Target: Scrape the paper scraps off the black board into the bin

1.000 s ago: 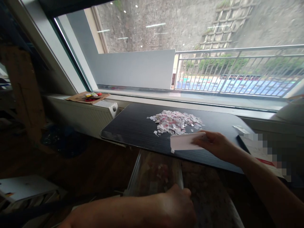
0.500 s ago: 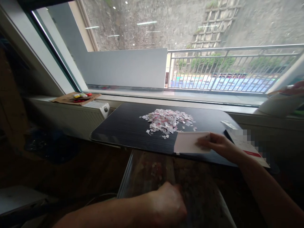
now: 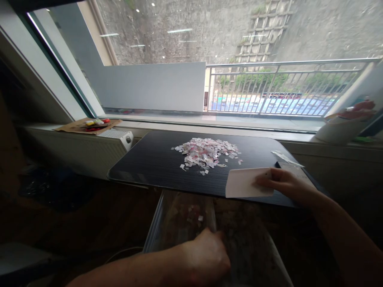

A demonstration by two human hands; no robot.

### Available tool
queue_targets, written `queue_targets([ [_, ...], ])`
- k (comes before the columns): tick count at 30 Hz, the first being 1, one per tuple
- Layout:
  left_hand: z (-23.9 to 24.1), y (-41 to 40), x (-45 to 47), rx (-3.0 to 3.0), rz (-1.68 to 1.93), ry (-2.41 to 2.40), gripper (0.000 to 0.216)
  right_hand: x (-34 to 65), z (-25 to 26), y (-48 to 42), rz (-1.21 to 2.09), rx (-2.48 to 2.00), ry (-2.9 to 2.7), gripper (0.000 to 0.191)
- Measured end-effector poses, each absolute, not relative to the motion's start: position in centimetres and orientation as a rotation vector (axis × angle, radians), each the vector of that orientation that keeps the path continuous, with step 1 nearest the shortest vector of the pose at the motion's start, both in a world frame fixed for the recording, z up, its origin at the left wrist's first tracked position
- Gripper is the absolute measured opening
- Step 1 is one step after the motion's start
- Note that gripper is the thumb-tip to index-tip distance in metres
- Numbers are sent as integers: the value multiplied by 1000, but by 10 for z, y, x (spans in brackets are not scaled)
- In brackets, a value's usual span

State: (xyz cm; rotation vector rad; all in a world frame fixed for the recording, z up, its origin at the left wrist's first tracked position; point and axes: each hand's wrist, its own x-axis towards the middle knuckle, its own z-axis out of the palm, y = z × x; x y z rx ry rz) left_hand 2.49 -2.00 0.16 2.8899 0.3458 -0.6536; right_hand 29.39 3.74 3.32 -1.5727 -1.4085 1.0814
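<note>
A heap of small white and pink paper scraps (image 3: 206, 152) lies in the middle of a black tabletop (image 3: 155, 159). My right hand (image 3: 284, 184) grips a white card (image 3: 247, 182) at the table's front edge, right of the heap and apart from it. Below the edge, my left hand (image 3: 206, 257) is closed on the rim of a clear plastic bag (image 3: 179, 215), which holds a few scraps. What the fingers pinch is partly hidden by the hand itself.
A white radiator (image 3: 89, 149) stands left of the table, with cardboard and coloured items (image 3: 89, 124) on top. Papers (image 3: 291, 163) lie at the table's right end. A window and balcony railing fill the background. The floor below is dark.
The right hand has drawn the white card rightwards and nearer the front edge, away from the heap. The left hand stays on the bag. The view has shifted right.
</note>
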Motion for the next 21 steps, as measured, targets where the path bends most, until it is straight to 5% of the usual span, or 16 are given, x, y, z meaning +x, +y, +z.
queue_targets([
  [21,-36,-14,32,2906,-536,277,23,234,-16,69,693,-1385,-1415,41],
])
